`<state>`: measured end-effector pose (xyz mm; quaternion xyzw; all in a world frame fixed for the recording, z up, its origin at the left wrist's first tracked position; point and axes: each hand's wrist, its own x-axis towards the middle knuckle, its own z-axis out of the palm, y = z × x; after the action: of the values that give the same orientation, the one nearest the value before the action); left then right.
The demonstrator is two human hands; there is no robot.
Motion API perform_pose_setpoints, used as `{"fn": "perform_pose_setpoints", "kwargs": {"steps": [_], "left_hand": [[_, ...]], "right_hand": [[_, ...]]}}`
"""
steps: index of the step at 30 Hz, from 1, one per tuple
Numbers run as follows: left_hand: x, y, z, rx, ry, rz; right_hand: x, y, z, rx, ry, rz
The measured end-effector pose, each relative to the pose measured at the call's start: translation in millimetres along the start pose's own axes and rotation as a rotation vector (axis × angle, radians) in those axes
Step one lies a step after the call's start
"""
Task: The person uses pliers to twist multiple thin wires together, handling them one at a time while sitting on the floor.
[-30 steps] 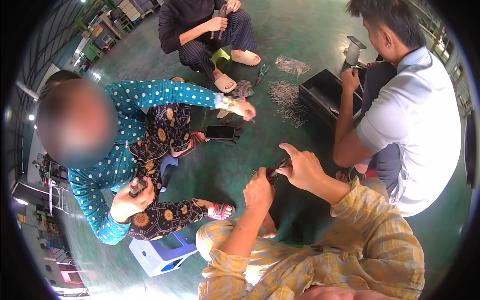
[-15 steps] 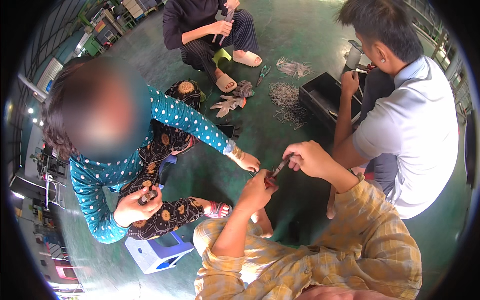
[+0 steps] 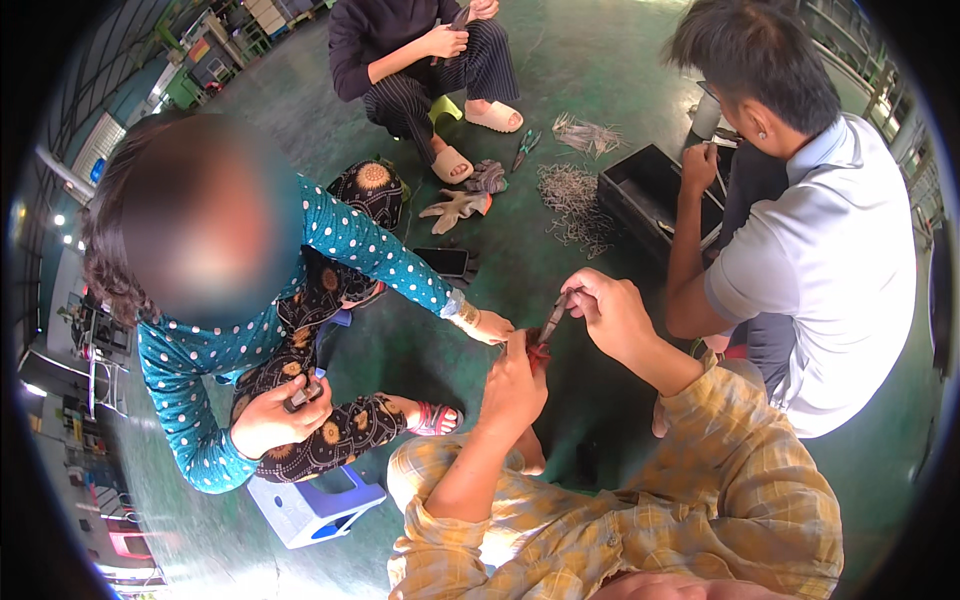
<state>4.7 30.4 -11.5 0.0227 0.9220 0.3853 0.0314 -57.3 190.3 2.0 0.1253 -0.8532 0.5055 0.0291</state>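
The red-handled pliers were in the person's left hand, near the middle of the scene, tilted with the metal end up, far and to the right. The left fingers were wrapped around the handles. The right hand stood just to the right and slightly farther off, its thumb and forefinger drawn together at the metal tip, apparently pinching a small dark piece; its exact shape was too small to tell.

Good handling here seemed to call for a steady left grip low on the handles, a right pinch close to the tip so that the piece could not swivel, and fingertips kept out of the bite.

On the left, a co-worker's hand reached in just beside the left hand, so any swing that way looked tight. On the right, another worker's forearm bordered the space. The easiest room appeared to lie straight ahead, over the green floor, as far as the pile of thin metal pieces and the near edge of the black box. Farther left lay a phone and a glove.
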Motion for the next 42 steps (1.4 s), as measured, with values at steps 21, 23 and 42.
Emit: {"fn": "perform_pose_setpoints", "kwargs": {"steps": [21,23,42], "left_hand": [[-16.1,-2.8,23.9,-0.848,-0.370,-0.110],[-18.8,2.8,22.2,-0.836,-0.332,-0.102],[-35.8,4.7,21.5,-1.126,-0.607,-0.171]], "right_hand": [[-2.1,54.5,-26.9,1.270,-0.222,0.438],[-4.5,55.9,-27.0,1.292,-0.230,0.447],[-22.3,46.6,-22.2,1.362,-0.357,0.455]]}}
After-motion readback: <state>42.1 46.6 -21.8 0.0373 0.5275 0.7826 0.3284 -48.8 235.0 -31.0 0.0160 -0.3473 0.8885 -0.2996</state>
